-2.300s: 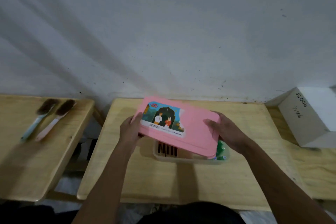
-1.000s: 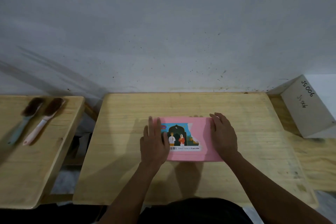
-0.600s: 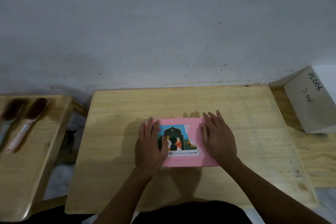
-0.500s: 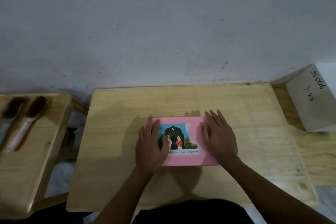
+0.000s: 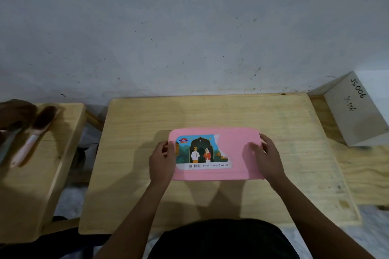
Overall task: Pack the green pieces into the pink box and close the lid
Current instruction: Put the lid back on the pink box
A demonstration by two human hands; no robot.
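Observation:
The pink box (image 5: 235, 153) sits in the middle of the wooden table (image 5: 210, 111) with its pink lid flat on top; a colourful label covers the lid's left half. My left hand (image 5: 161, 160) grips the box's left end, fingers curled at the lid's edge. At the right end, my right hand (image 5: 267, 159) holds the box, thumb on the lid and fingers down the side. The green pieces are hidden under the lid.
A white block (image 5: 357, 111) marked JS006 stands at the right on an adjoining wooden surface. A second wooden table (image 5: 52, 174) at the left carries two brushes (image 5: 35, 132). A grey wall rises behind the tables.
The lid came down onto the box. Both hands pressed flat on it, then slid outward from the top to the box's left and right ends.

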